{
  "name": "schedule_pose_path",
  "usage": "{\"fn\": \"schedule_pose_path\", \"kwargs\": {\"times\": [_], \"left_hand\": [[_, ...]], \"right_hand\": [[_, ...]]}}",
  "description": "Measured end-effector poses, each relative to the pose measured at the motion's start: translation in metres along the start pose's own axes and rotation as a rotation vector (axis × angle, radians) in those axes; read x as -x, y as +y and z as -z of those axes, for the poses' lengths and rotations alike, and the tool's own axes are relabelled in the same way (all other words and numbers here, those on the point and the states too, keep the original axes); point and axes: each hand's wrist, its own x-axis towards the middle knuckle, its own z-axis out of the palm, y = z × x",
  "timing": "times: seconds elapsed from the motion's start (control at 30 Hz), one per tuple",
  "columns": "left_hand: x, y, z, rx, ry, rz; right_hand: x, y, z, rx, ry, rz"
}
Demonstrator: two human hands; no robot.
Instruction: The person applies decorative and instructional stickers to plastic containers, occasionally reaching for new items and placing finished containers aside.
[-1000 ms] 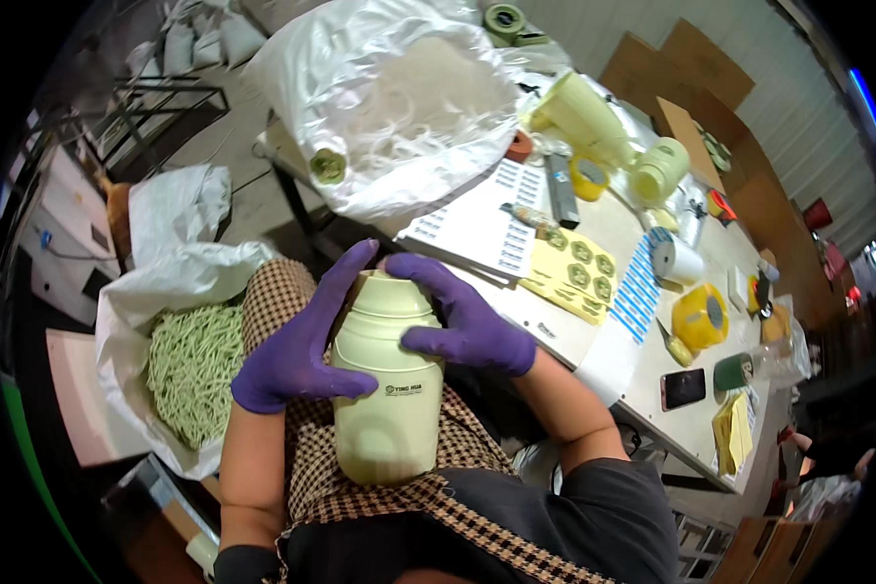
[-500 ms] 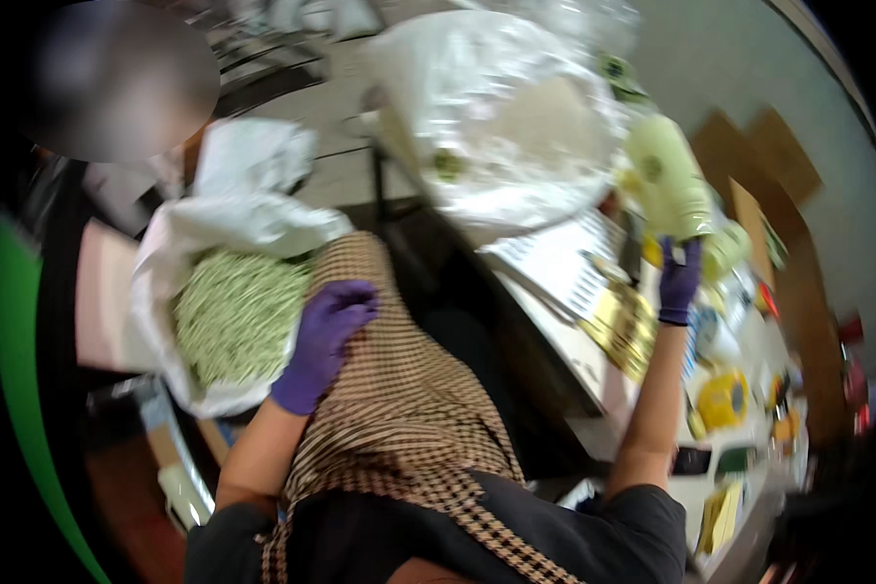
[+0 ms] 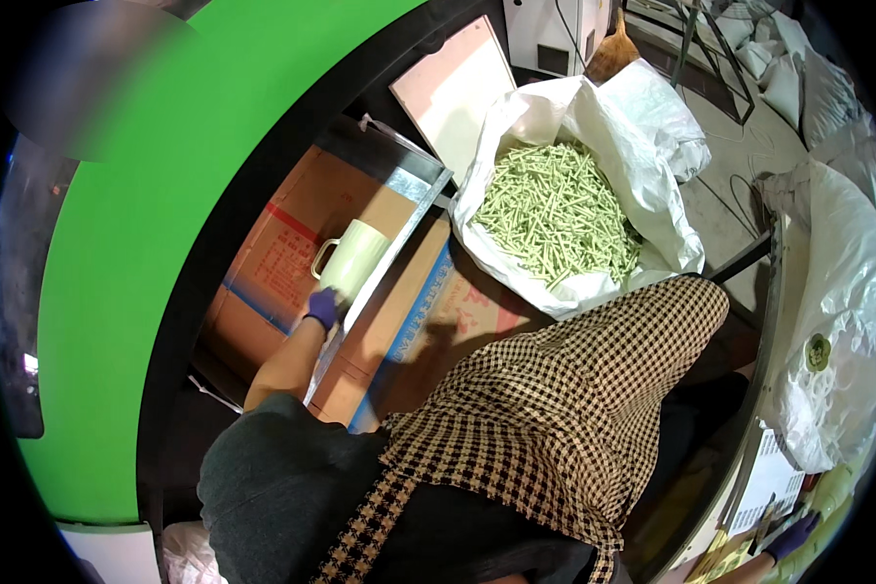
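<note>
Pale-green jug [image 3: 352, 261] sits over a cardboard box [image 3: 292, 248], its base clasped in the left hand [image 3: 321, 308] grip.

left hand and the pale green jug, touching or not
Touching: the head view shows the gloved left hand gripping the base of the pale green jug, no gap.

Glossy plastic jug [image 3: 353, 258]; matt cardboard box [image 3: 292, 234]; crinkled plastic sack [image 3: 642, 185]; rubbery glove.
</note>
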Motion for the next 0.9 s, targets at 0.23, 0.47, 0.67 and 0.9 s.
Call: {"fn": "schedule_pose_path", "kwargs": {"times": [0.23, 0.47, 0.67, 0.9], "left_hand": [[-0.022, -0.013, -0.082, 1.596, -0.534, 1.276], [-0.085, -0.026, -0.015, 1.749, 0.198, 0.946], [-0.136, 0.048, 0.092, 0.629, 0.61, 0.311], [-0.181, 0.08, 0.05, 0.562, 0.793, 0.099]], "right_hand": [[0.142, -0.196, 0.037, 0.192, 0.226, 0.372], [0.178, -0.326, -0.008, 0.009, 0.081, 0.506], [0.249, -0.414, -0.063, -0.336, -0.111, 0.326], [0.296, -0.492, -0.091, -0.595, -0.436, 0.412]]}}
